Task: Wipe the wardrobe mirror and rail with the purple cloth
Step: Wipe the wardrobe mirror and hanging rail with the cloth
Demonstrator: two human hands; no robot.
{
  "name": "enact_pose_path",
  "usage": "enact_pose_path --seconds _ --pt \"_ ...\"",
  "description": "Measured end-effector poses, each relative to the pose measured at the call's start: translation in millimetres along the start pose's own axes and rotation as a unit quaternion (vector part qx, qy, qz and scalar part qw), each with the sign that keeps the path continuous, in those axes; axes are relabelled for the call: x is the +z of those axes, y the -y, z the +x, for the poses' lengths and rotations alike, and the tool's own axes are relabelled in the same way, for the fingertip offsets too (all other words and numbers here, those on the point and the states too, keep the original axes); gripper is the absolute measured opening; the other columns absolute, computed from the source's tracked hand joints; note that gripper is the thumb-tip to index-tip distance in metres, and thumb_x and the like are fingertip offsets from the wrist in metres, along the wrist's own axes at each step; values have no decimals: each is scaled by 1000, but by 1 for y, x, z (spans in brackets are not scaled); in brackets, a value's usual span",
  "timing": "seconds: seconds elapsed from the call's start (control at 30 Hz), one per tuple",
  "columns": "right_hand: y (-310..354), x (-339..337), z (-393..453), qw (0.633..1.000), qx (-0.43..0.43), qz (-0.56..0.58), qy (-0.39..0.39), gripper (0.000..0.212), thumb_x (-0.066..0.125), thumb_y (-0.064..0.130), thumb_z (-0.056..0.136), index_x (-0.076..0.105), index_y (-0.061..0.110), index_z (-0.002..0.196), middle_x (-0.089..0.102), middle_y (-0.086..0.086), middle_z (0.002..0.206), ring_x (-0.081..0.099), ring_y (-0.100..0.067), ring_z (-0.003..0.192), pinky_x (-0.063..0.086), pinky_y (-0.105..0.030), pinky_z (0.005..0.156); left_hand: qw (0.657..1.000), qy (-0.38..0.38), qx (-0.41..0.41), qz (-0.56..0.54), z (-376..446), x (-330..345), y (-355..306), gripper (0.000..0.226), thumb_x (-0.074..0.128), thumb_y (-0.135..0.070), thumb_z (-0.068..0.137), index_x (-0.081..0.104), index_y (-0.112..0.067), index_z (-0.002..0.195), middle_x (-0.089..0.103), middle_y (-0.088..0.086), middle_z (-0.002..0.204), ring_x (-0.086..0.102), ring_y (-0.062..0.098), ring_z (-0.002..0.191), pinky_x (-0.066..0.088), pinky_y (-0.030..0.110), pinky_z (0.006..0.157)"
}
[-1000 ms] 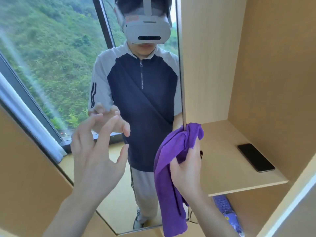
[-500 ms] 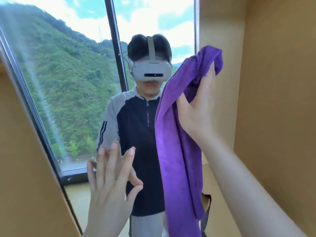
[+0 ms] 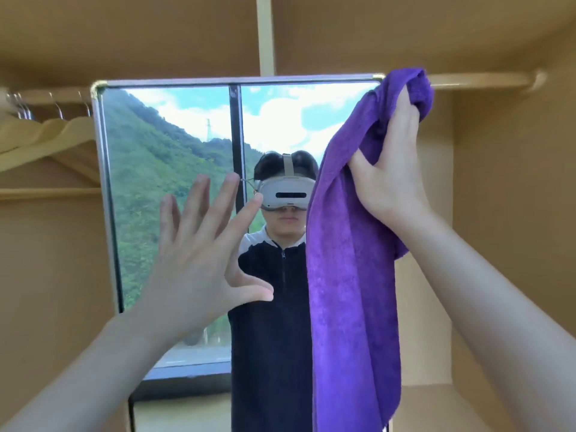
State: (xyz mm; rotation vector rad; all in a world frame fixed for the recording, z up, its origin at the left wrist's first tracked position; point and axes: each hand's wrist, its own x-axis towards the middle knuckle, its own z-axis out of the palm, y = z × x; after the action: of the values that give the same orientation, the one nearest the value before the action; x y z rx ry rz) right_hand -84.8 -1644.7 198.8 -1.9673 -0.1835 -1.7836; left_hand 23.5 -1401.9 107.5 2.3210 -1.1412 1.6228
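The wardrobe mirror [image 3: 174, 188] stands upright in a thin metal frame and reflects green hills, sky and a person with a headset. My right hand [image 3: 389, 169] grips the purple cloth [image 3: 352, 275] at the mirror's top right corner; the cloth hangs down long over the mirror's right edge. My left hand [image 3: 202, 260] is open with fingers spread, held flat in front of the mirror's middle; whether it touches the glass I cannot tell. The wooden rail [image 3: 480, 80] runs to the right behind the cloth and to the left of the mirror.
Wooden hangers [image 3: 46, 132] hang on the rail at the upper left. Tan wardrobe panels surround the mirror, with a vertical divider [image 3: 265, 35] above it and a shelf [image 3: 427, 397] at the lower right.
My right hand has run the cloth up the mirror's right edge from low down to the top corner. My view has tilted upward, and my left hand has risen with it.
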Motion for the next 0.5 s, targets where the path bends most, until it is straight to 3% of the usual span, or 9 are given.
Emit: enact_pose_path --seconds 0.07,0.17,0.33,0.43,0.5 --pt "4 -1 12 1000 -13 -19 10 71 58 15 92 24 7 154 38 -8 125 41 -21 119 41 -36 106 1000 -1 10 12 25 -10 13 126 52 -98 61 8 -37 163 -11 -7 172 -16 27 157 0 68 121" --pt "11 -4 35 996 -51 -72 26 61 55 11 90 34 5 148 40 -9 124 40 -23 118 37 -44 108 998 -42 -46 20 56 -30 39 118 40 -101 65 10 -40 161 -7 -7 172 -14 24 157 -1 66 122" --pt "33 1 63 949 -136 -274 71 46 41 30 85 50 14 128 52 -5 114 48 -31 105 39 -46 98 987 -76 -142 -5 82 -64 92 120 35 -104 59 17 -38 159 7 1 172 -2 24 158 1 61 124" --pt "50 15 63 922 -155 -348 74 42 37 36 84 50 16 119 50 -3 106 49 -30 99 35 -47 96 989 -57 -125 -57 88 -69 101 123 41 -102 57 22 -33 157 23 2 165 10 23 155 17 56 124" --pt "61 31 58 913 -195 -347 94 48 41 34 85 50 12 127 51 -8 108 49 -33 101 35 -46 100 989 -63 -111 -76 89 -69 101 123 47 -99 57 28 -28 155 35 2 156 21 25 149 27 54 120"
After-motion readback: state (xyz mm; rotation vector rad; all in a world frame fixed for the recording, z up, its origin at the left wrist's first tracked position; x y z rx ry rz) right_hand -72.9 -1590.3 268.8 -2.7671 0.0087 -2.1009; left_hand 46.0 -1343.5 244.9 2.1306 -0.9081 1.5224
